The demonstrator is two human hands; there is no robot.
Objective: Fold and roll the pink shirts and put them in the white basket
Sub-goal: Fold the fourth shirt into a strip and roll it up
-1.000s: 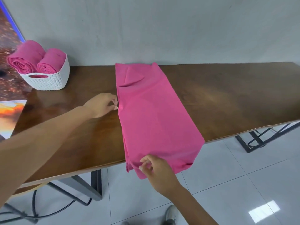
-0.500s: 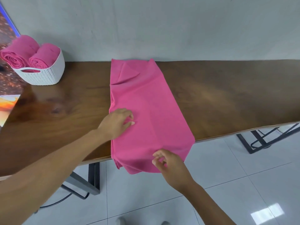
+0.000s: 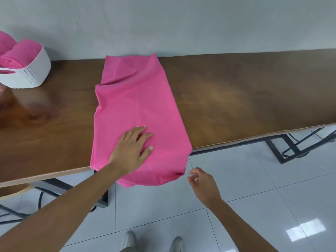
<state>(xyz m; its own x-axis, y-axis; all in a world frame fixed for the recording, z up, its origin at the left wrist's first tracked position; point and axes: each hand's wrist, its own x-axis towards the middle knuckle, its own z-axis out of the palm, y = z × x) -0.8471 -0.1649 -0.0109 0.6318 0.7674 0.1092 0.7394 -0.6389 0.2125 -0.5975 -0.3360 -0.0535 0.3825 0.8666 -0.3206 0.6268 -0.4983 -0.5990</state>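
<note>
A: Far to the left of both hands, the white basket sits on the desk with rolled pink shirts inside.

B: And the left hand?

A: Flat, fingers spread, pressing the folded pink shirt, whose near end hangs over the desk edge.

B: The right hand?

A: Just right of that hanging hem, fingers loosely curled, holding nothing.

B: So smooth first, I'd say: sweep the creases outward, square the edges, then roll tightly from the hem.

Bare table right; white basket far left.
</note>
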